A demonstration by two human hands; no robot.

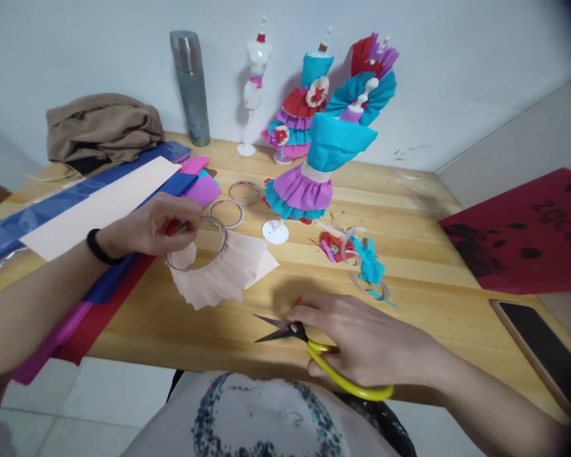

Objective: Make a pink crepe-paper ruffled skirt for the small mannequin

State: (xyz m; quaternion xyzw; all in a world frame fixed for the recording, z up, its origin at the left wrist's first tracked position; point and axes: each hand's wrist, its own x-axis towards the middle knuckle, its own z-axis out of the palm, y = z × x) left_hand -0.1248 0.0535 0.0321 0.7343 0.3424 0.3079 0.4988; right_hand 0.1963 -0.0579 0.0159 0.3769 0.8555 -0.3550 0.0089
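My left hand is closed on a roll of clear tape. Pale pink crepe paper, pleated and ruffled, fans out along the roll's lower right side. My right hand grips yellow-handled scissors, their dark blades spread apart and pointing left, just above the table near its front edge. Between the hands, the blades and the pleated paper are apart. Beyond them stands a small dress-form mannequin in a blue top and a purple and blue ruffled skirt.
Two more tape rolls lie behind the left hand. Colored paper sheets cover the left side. Scraps lie right of center. A bottle, more mannequins and brown cloth line the back; a phone rests at right.
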